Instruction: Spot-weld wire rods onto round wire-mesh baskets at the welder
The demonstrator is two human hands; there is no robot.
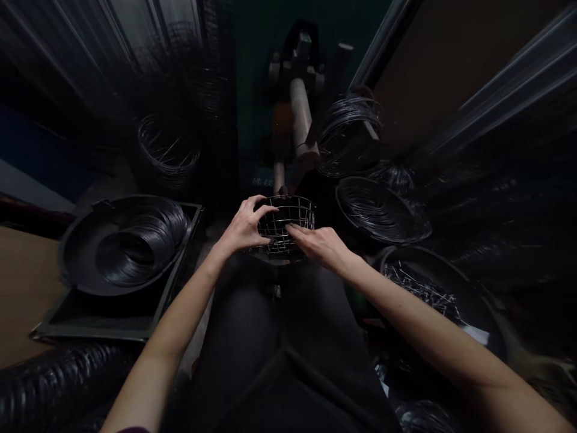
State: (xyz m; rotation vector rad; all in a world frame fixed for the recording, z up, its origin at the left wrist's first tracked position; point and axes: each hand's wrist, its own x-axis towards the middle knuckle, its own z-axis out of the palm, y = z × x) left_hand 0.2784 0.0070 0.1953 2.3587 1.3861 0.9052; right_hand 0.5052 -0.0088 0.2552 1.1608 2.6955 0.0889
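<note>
A small round wire basket point(301, 207) with a grid of thin metal wires sits just above my lap, at the foot of a machine. My left hand point(246, 227) curves around its left side, the forefinger near the upper wires and the thumb lower down. From the right, my right hand point(321, 242) reaches to the basket's front, fingers pressed together with their tips at the wires. Whatever those fingertips may pinch is too small and dark to make out.
Behind the basket stands a dark green machine with a pale metal arm point(301, 108). Black basins with wire rings point(151, 243) are on the left, and another basin of rings point(367, 207) is on the right. Short wire pieces point(419, 288) fill a basin near my right forearm.
</note>
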